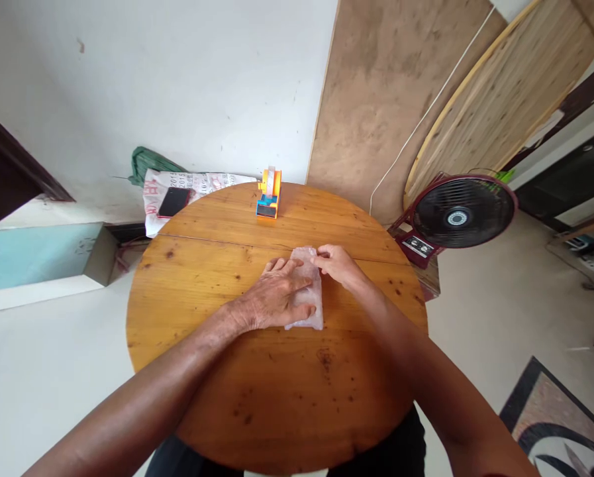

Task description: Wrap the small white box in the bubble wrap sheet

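Observation:
A pale, translucent wrapped packet (306, 291) lies flat near the middle of the round wooden table (177, 298). My left hand (279, 291) rests over its left side, fingers spread across the top. At the upper right corner of the packet is my right hand (334, 262), with thumb and fingertips pinched on its edge. What the packet contains cannot be made out.
An orange and blue tape dispenser (269, 193) stands at the table's far edge. Behind the far left edge, a dark phone (174, 202) lies on a printed white sack (152, 189). A dark red fan (458, 215) stands beyond the right edge.

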Available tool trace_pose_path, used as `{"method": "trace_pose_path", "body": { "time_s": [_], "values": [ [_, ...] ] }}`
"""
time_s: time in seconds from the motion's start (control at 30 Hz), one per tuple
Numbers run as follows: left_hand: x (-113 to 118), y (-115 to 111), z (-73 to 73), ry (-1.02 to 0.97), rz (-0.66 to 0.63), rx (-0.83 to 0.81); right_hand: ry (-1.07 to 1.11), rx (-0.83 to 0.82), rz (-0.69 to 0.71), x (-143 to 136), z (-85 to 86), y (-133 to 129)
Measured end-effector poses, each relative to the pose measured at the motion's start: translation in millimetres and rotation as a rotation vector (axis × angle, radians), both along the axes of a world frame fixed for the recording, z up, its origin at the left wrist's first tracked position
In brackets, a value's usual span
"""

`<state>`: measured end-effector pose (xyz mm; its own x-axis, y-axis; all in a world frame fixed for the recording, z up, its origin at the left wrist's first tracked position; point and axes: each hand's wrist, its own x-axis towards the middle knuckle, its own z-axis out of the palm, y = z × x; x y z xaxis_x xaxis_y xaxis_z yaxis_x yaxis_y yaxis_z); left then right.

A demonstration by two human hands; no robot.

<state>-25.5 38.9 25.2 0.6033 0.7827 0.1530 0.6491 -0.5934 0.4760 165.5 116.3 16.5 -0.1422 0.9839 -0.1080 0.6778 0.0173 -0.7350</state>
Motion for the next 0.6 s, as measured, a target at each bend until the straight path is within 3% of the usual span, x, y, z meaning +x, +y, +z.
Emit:
{"method": "trace_pose_path", "body": {
  "time_s": [0.1, 0.3, 0.4, 0.6],
  "values": [
    [0.0, -0.7, 0.6, -0.005, 0.0, 0.014, 0.183, -0.082, -0.018, -3.9, 0.7, 1.9],
    [-1.0, -0.8, 0.3, -0.006, -0.01, 0.031, 0.344, -0.127, 0.034, -5.6, 0.6, -3.5],
    [-0.9, -1.1, 0.1, -0.005, -0.014, 0.058, 0.357, -0.028, 0.059, -4.8, -8.1, -2.9],
    [1.8, -4.5, 4.3, 0.006, -0.005, 0.127, 0.138, 0.188, 0.008, -3.7, -26.6, 1.4]
  ]
}}
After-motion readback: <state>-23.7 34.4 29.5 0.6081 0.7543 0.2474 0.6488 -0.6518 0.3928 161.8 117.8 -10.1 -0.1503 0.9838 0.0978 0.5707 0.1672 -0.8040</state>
